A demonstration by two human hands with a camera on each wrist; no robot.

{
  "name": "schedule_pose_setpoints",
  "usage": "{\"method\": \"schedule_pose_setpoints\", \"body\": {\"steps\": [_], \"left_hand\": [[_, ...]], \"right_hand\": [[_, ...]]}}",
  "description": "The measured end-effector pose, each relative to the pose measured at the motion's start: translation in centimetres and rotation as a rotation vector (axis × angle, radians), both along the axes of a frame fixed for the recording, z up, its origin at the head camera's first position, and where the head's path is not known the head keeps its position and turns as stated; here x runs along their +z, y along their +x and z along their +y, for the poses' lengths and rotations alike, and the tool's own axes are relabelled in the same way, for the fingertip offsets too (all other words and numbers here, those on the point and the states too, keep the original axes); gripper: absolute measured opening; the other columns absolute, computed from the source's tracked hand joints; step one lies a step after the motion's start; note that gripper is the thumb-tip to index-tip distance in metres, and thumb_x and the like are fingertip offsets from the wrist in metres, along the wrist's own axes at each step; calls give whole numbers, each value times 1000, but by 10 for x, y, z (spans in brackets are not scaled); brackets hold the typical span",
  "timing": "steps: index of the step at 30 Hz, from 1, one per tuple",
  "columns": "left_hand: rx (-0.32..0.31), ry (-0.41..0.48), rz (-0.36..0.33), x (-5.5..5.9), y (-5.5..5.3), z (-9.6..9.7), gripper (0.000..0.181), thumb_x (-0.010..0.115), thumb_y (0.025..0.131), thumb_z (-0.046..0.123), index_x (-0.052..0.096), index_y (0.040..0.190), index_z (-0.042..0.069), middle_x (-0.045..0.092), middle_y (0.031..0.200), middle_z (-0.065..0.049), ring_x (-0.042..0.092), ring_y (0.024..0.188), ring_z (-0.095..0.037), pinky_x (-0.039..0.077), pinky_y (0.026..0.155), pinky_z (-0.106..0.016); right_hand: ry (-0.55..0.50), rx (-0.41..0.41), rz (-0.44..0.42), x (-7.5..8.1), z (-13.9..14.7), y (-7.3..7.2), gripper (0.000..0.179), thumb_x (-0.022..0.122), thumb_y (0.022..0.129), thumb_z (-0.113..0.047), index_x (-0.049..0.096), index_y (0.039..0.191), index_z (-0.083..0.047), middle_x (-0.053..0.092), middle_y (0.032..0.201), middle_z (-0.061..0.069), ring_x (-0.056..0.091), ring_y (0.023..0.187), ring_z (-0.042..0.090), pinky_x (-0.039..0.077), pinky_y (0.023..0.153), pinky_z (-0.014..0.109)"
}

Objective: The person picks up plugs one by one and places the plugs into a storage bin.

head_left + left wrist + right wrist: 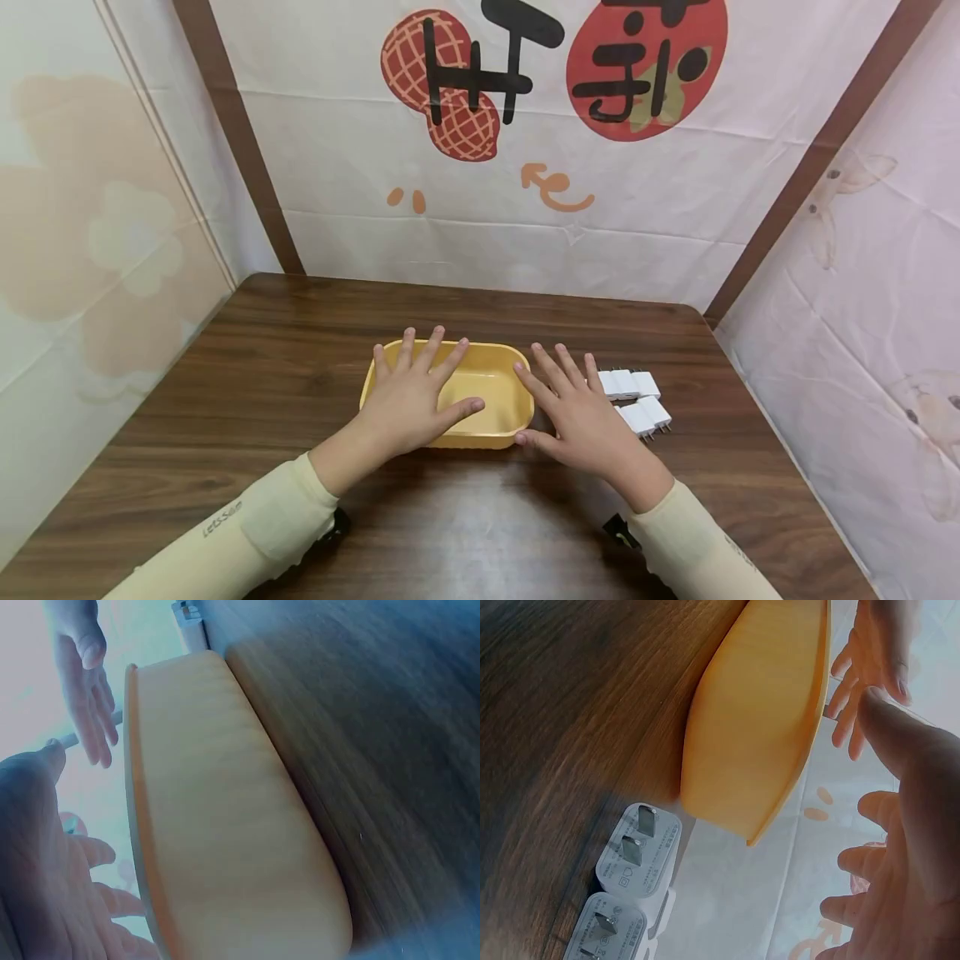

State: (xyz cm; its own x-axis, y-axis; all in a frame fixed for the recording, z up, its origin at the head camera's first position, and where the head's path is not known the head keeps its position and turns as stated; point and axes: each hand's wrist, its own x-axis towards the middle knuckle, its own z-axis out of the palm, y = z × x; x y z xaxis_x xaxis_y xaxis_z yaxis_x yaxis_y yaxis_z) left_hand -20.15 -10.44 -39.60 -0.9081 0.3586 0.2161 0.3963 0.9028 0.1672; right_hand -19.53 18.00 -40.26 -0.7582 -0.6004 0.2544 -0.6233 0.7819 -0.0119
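Beside the yellow tub (491, 362), white plugs (647, 385) lie outside

Over the tub's left end, the person's left hand (408, 404) is spread wide, with its fingers straight and its thumb stuck out. It has hold of nothing. By the tub's right end, the right hand (588, 425) is spread out too, and it holds nothing. Its thumb is close to the tub's edge, but I can't tell if it touches.

The tub sits flat on the brown table (300, 333). Near its right end lie the plugs, in two rough rows, with shiny metal prongs (647, 822) poking out. The right hand hides some of them from above, so I can't count them all. Behind the tub hangs a cloth wall (480, 242) with red pictures on it.

How far along is the work? Both hands are free, so I'd guess it is the very start or the very end, and I can't tell which. The tub is in its spot. No plug shows in the part of the tub I can see, though the left hand covers some of the inside. Every plug I can see is out on the table, to the right of the tub. If the plugs belong inside it, all of that looks left to do.
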Motion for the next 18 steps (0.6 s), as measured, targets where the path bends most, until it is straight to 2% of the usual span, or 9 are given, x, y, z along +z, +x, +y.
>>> {"method": "schedule_pose_setpoints", "body": {"steps": [7, 12, 18], "left_hand": [[31, -16, -14, 1, 2, -4, 91, 35, 91, 86, 20, 163, 34, 17, 170, -14, 11, 152, -55, 7, 110, -83], [43, -18, -22, -1, 0, -6, 95, 29, 88, 90, 20, 163, 33, 15, 170, -14, 11, 152, -55, 7, 110, -84], [108, -2, -36, -3, -3, -11, 96, 32, 88, 90, 22, 163, 31, 11, 171, -15, 6, 153, -54, 10, 110, -84]], "right_hand": [[2, 4, 2, -1, -1, 1, 89, 54, 93, -73, 19, 164, -30, 14, 172, 9, 6, 158, 36, 7, 122, 69], [-2, -10, 0, -2, 0, 1, 89, 56, 93, -71, 21, 164, -30, 16, 171, 9, 8, 158, 37, 6, 122, 68], [10, -24, 9, -3, 2, 2, 88, 54, 93, -72, 24, 163, -29, 18, 171, 9, 13, 157, 37, 12, 122, 67]]}}
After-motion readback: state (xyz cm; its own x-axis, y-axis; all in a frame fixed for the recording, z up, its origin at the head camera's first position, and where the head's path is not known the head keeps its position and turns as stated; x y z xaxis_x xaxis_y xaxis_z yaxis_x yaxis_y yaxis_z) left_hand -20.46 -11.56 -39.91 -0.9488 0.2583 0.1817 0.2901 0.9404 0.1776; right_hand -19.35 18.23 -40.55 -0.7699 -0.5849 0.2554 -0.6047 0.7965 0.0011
